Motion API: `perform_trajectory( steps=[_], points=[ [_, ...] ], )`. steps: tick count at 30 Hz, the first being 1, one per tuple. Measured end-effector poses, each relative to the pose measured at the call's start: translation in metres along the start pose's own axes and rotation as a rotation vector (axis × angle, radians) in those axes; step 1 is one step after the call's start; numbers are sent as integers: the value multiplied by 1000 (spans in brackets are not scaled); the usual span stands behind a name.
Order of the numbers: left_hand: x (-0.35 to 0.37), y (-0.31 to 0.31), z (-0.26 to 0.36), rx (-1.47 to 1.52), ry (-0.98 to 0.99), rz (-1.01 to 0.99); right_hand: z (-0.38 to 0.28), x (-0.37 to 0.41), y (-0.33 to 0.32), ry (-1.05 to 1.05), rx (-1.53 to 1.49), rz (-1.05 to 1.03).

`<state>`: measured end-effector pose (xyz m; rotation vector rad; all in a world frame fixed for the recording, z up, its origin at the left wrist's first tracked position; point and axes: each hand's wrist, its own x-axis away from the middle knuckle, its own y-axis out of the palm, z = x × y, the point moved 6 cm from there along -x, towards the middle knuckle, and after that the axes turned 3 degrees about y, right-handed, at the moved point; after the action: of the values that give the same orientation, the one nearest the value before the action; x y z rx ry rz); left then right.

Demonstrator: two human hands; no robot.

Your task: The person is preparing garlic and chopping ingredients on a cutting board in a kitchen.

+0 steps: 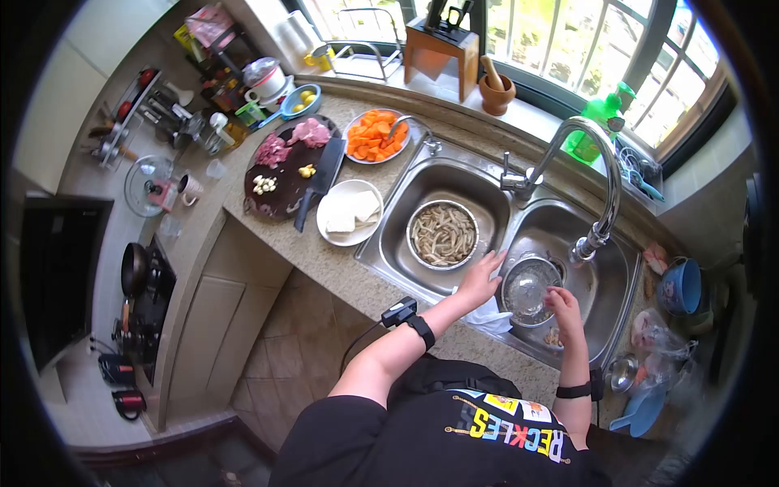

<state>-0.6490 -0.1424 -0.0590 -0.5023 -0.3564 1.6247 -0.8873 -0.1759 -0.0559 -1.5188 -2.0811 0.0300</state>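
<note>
My left hand (480,282) lies over the divider between the two sink basins, fingers stretched out, above a white cloth or bag (488,318) on the sink's front edge. My right hand (565,308) is at the right rim of a metal bowl (529,294) of water in the right basin. Its fingers are pinched together; what they hold, if anything, is too small to make out. In the left basin (398,213) stands a round bowl (442,234) filled with greyish, shrimp-like pieces. Small scraps (554,336) lie beside the metal bowl.
A tall faucet (607,191) arches over the right basin. To the left are a plate of cut carrots (377,136), a white bowl (345,193) with white blocks, and a cutting board (258,201) with meat, garlic and a cleaver (324,172). Blue bowls (680,286) and bags crowd the right.
</note>
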Motion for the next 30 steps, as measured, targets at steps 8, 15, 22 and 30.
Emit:
perform_trajectory(
  steps=[8, 15, 22, 30],
  points=[
    [77, -28, 30, -230, -85, -384, -9, 1, 19, -139, 51, -22],
    [113, -113, 21, -96, -3, 143, -29, 16, 35, -137, -151, -33],
    [164, -214, -37, 316, -123, 296, -107, 101, 100, -338, 668, 446],
    [301, -384, -136, 147, -261, 535, -206, 172, 396, -696, 275, -162]
  ],
)
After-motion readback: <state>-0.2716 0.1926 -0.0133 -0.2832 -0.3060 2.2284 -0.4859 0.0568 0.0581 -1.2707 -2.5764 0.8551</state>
